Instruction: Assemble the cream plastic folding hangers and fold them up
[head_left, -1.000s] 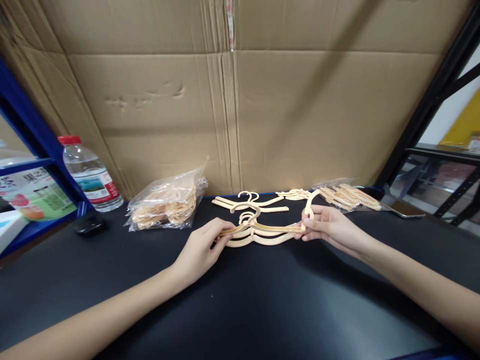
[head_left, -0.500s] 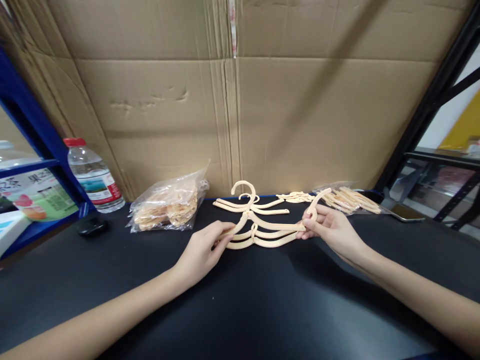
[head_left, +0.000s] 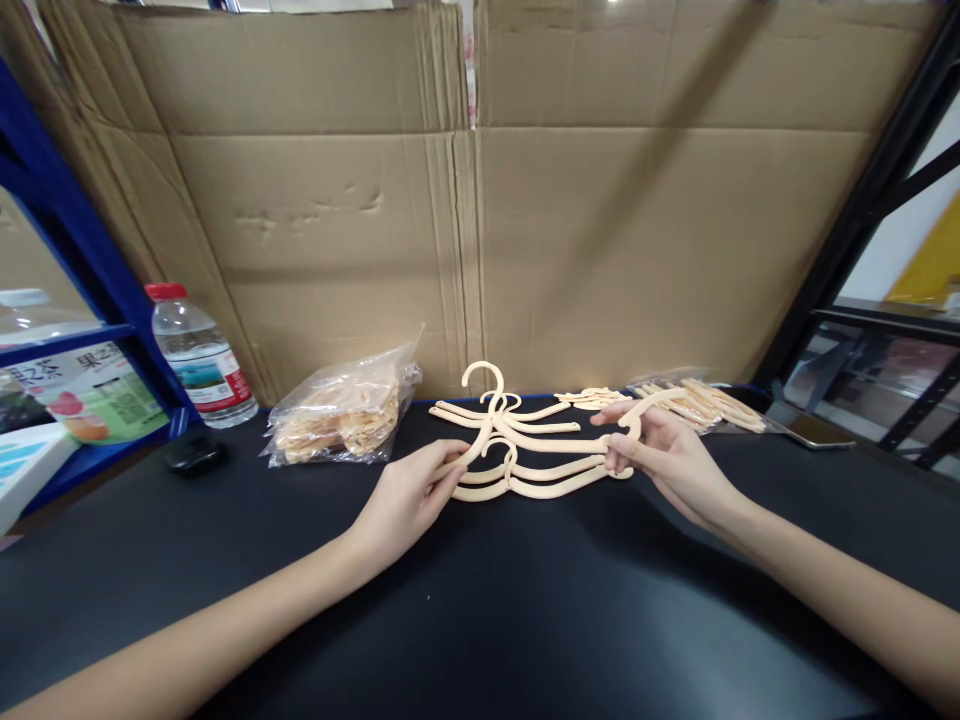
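My left hand [head_left: 411, 492] is closed on the left arm of a cream plastic clothes hanger [head_left: 559, 443], which is raised with its hook up. My right hand [head_left: 671, 460] pinches a curved cream piece [head_left: 655, 402] at the end of the hanger's right arm; whether the two are joined is hidden by the fingers. Under the held hanger, other cream hangers [head_left: 555, 490] lie on the black table [head_left: 480, 610]. Just behind it are more hanger arms [head_left: 544, 428], partly covered.
At the back left stands a clear bag of cream pieces [head_left: 337, 415], near a water bottle [head_left: 204, 370] and a small black object [head_left: 195, 453]. Back right are loose flat pieces [head_left: 596, 398], a bag of cream sticks [head_left: 709, 408] and a phone [head_left: 814, 430]. Cardboard [head_left: 337, 230] walls the rear.
The curved piece in my right hand has tilted over to the right, and some right fingers have spread. My left hand keeps its hold. The view has tipped up slightly.
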